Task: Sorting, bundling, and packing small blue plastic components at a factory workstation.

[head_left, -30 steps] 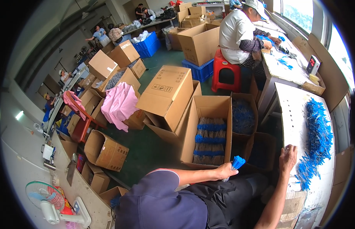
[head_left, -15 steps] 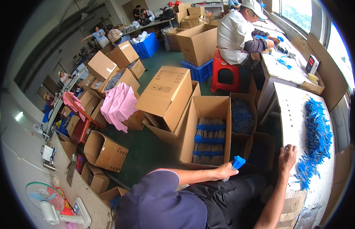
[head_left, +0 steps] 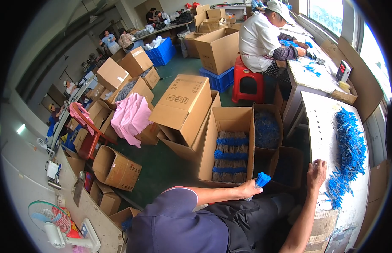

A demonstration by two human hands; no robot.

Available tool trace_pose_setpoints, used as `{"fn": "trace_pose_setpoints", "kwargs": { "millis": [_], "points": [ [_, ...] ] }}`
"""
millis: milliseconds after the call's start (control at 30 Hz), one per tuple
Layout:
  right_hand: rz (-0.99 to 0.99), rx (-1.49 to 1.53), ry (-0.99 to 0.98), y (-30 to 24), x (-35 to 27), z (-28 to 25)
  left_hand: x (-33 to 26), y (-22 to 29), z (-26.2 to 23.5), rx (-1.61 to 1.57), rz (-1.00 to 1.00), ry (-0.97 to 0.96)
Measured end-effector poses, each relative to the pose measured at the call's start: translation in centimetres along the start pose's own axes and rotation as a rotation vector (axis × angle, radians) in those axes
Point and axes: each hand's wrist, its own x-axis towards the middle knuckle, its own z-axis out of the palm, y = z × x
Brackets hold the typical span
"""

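A bundle of thin blue-topped strands (head_left: 262, 180) stands up out of my left hand (head_left: 248, 189), which is closed round its paler lower ends above my lap. On the white worktable to the right, near its left edge, lies my right hand (head_left: 317, 173). Its fingers are curled together, and whatever they may hold is hidden. Beyond it spreads a long loose heap of blue strands (head_left: 351, 143), with a smaller scattered pile (head_left: 337, 189) at its near end. Ahead of my left hand is an open carton (head_left: 208, 162) packed with rows of bundles, blue ends alternating with brownish stems.
Right of the packed carton stands a box of loose strands (head_left: 267, 126), with another open box (head_left: 288, 166) nearer me. A large carton (head_left: 179, 101) stands to the left. Ahead, a co-worker (head_left: 259, 40) sits on a red stool (head_left: 248, 80). A fan (head_left: 52, 227) stands lower left.
Both my hands and the bundle stay practically where they were. The seated co-worker's hands have shifted slightly at the far table, and a distant person has lowered an outstretched arm.
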Motion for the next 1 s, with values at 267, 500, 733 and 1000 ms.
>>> {"fn": "trace_pose_setpoints", "kwargs": {
  "millis": [267, 500, 733, 1000],
  "points": [
    [-0.011, 0.004, 0.049, 0.1, -0.1, 0.2, -0.1, -0.6, 0.3, -0.036, 0.001, 0.015],
    [-0.005, 0.008, 0.047, 0.1, 0.0, 0.1, 0.1, -0.6, 0.2, -0.021, -0.036, -0.015],
    [-0.018, -0.021, 0.016, 0.3, 0.0, 0.2, 0.2, -1.1, 0.4, -0.051, -0.016, 0.004],
    [-0.008, 0.031, 0.010, 0.2, 0.0, -0.3, 0.7, -2.6, 1.6, -0.044, -0.059, 0.096]
  ]
}}
